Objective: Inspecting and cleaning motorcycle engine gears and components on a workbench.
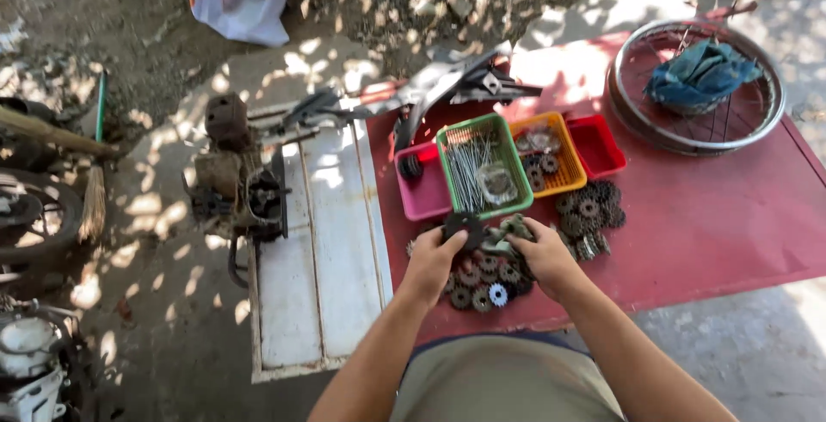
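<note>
My left hand (433, 260) grips a dark round sprocket (463, 225) by its lower edge, holding it upright above the red table (705, 224). My right hand (545, 253) is closed on a greenish-grey rag (508, 231) pressed against the sprocket. Under both hands lies a heap of small rusty sprockets (482, 284), one of them bluish-white. A second heap of dark sprockets (591, 209) lies just right of my right hand.
Behind the hands stand a pink basket (423, 194), a green basket of spokes (478, 166), an orange basket (551, 151) and a red one (596, 144). A bicycle rim with a blue cloth (699, 82) lies far right. A white board (318, 250) and engine parts (237, 181) sit left.
</note>
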